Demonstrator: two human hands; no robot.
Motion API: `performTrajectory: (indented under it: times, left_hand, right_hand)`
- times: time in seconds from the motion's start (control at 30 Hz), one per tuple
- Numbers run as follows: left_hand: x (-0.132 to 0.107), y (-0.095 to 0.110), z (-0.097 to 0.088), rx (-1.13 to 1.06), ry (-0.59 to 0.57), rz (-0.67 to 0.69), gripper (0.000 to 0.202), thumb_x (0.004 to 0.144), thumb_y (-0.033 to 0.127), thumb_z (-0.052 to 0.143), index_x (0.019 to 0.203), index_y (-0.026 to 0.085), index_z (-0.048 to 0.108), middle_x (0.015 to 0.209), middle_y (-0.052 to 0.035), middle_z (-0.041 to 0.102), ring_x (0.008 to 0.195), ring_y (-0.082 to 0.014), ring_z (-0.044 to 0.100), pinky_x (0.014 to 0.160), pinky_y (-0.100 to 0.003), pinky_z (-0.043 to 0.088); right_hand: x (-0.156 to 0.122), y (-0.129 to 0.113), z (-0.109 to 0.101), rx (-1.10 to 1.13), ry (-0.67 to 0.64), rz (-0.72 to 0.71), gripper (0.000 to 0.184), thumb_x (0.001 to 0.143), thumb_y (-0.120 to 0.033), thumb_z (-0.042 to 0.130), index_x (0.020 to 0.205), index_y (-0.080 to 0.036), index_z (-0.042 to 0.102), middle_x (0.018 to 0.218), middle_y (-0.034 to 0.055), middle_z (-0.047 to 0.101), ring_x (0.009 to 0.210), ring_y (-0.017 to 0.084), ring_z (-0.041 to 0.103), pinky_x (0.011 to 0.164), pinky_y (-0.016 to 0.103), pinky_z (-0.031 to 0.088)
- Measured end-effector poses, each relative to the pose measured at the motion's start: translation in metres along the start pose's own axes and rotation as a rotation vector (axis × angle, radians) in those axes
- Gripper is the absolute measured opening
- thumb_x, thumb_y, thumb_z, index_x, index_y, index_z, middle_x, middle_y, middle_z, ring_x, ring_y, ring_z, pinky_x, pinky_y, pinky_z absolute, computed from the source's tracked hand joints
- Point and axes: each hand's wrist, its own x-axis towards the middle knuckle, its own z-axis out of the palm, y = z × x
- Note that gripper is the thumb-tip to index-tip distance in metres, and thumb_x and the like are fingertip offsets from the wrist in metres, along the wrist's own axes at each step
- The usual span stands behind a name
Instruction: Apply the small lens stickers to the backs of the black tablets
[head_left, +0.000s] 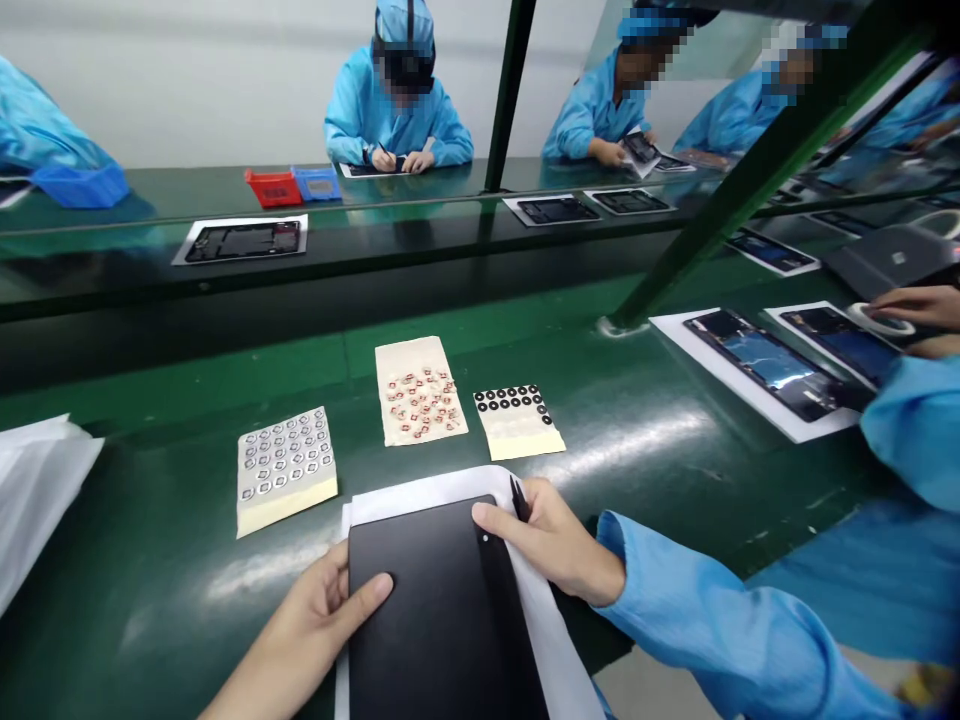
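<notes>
A black tablet housing (435, 620) lies with its smooth side up at the bottom middle, on a white sheet (551, 640) that shows around its edges. My left hand (326, 605) grips its left edge, thumb on top and fingers curled beneath. At the upper right corner, my right hand (559, 550) pinches the housing and sheet, thumb beside a small camera hole. Black tweezers (519, 498) stick out between that hand's thumb and fingers. Just beyond lie a card of ring-shaped stickers (289, 455), a sheet of small reddish parts (420, 395) and a card of black rings (517, 420).
A green post (675, 250) rises from the green bench (165, 560). At right, a co-worker's hand (922, 305) is near more tablets (772, 360) and a tape roll (881, 320). White sheets (37, 490) lie left. Co-workers sit behind a raised shelf holding opened tablets (244, 242).
</notes>
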Motion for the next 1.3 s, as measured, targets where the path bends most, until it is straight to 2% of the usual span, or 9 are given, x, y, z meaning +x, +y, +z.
performTrajectory:
  times: [0.07, 0.13, 0.27, 0.37, 0.57, 0.77, 0.93, 1.1, 1.3]
  left_hand:
    - [-0.001, -0.005, 0.003, -0.031, 0.011, 0.032, 0.066, 0.084, 0.053, 0.076, 0.137, 0.020, 0.058, 0.125, -0.0142, 0.072, 0.108, -0.0295, 0.072, 0.089, -0.041, 0.061]
    - [0.001, -0.006, 0.005, -0.045, 0.014, 0.041, 0.066, 0.084, 0.051, 0.077, 0.138, 0.021, 0.058, 0.126, -0.0138, 0.072, 0.111, -0.0301, 0.071, 0.090, -0.042, 0.062]
    - [-0.001, -0.005, 0.003, -0.054, 0.006, 0.027, 0.065, 0.085, 0.049, 0.077, 0.140, 0.022, 0.056, 0.126, -0.0138, 0.072, 0.112, -0.0302, 0.071, 0.090, -0.043, 0.062]
    - [-0.003, -0.005, 0.002, -0.048, 0.011, 0.036, 0.064, 0.086, 0.051, 0.075, 0.141, 0.022, 0.056, 0.125, -0.0140, 0.072, 0.113, -0.0306, 0.071, 0.090, -0.043, 0.062]
    - [-0.001, -0.003, 0.006, -0.010, 0.029, 0.055, 0.065, 0.086, 0.055, 0.074, 0.140, 0.023, 0.056, 0.130, -0.0135, 0.070, 0.118, -0.0311, 0.068, 0.091, -0.043, 0.062]
    - [-0.001, 0.000, 0.007, 0.027, 0.043, 0.042, 0.063, 0.087, 0.056, 0.072, 0.139, 0.022, 0.056, 0.135, -0.0129, 0.067, 0.123, -0.0307, 0.066, 0.095, -0.041, 0.061]
    - [-0.001, -0.002, 0.006, 0.017, 0.027, 0.027, 0.063, 0.088, 0.053, 0.072, 0.140, 0.022, 0.054, 0.137, -0.0128, 0.066, 0.123, -0.0303, 0.066, 0.098, -0.042, 0.060]
    - [-0.001, -0.004, 0.008, 0.006, 0.038, 0.039, 0.063, 0.088, 0.053, 0.073, 0.140, 0.022, 0.055, 0.141, -0.0128, 0.063, 0.128, -0.0303, 0.063, 0.100, -0.041, 0.059]
    - [-0.004, -0.002, 0.004, -0.060, 0.046, 0.020, 0.072, 0.083, 0.055, 0.077, 0.142, 0.021, 0.052, 0.146, -0.0141, 0.060, 0.131, -0.0316, 0.060, 0.102, -0.042, 0.058]
  right_hand:
    - [-0.001, -0.001, 0.002, -0.010, 0.033, 0.018, 0.047, 0.081, -0.054, 0.078, 0.072, -0.010, 0.063, 0.069, 0.0022, 0.060, 0.064, 0.009, 0.050, 0.060, 0.021, 0.041]
    - [-0.001, -0.002, 0.003, -0.004, 0.017, 0.021, 0.048, 0.081, -0.055, 0.078, 0.075, -0.009, 0.066, 0.071, 0.0030, 0.062, 0.065, 0.010, 0.052, 0.061, 0.021, 0.043]
    - [-0.002, 0.000, -0.004, 0.075, -0.061, 0.054, 0.049, 0.082, -0.059, 0.077, 0.089, -0.010, 0.072, 0.088, 0.0069, 0.070, 0.081, 0.015, 0.063, 0.079, 0.027, 0.052]
    - [-0.003, 0.005, -0.008, 0.154, 0.025, 0.093, 0.052, 0.083, -0.062, 0.074, 0.095, -0.012, 0.074, 0.095, 0.0085, 0.072, 0.088, 0.018, 0.066, 0.087, 0.031, 0.054]
    - [-0.004, 0.000, 0.000, 0.029, 0.025, 0.056, 0.040, 0.077, -0.049, 0.081, 0.081, -0.011, 0.072, 0.086, 0.0075, 0.071, 0.081, 0.017, 0.064, 0.076, 0.027, 0.053]
    - [-0.001, -0.006, 0.003, -0.020, 0.047, 0.059, 0.039, 0.081, -0.048, 0.075, 0.078, -0.009, 0.069, 0.082, 0.0082, 0.070, 0.073, 0.015, 0.062, 0.066, 0.024, 0.049]
    - [-0.002, -0.005, 0.001, -0.004, 0.026, 0.029, 0.037, 0.082, -0.045, 0.075, 0.084, -0.009, 0.071, 0.085, 0.0083, 0.071, 0.078, 0.016, 0.064, 0.071, 0.026, 0.051]
    - [-0.003, -0.006, 0.003, -0.008, 0.045, 0.019, 0.036, 0.084, -0.044, 0.073, 0.082, -0.009, 0.071, 0.084, 0.0078, 0.071, 0.075, 0.015, 0.063, 0.066, 0.024, 0.049]
    - [-0.004, -0.006, -0.005, -0.047, -0.086, -0.052, 0.038, 0.076, -0.036, 0.082, 0.103, -0.011, 0.073, 0.101, 0.0078, 0.074, 0.092, 0.018, 0.067, 0.083, 0.028, 0.054]
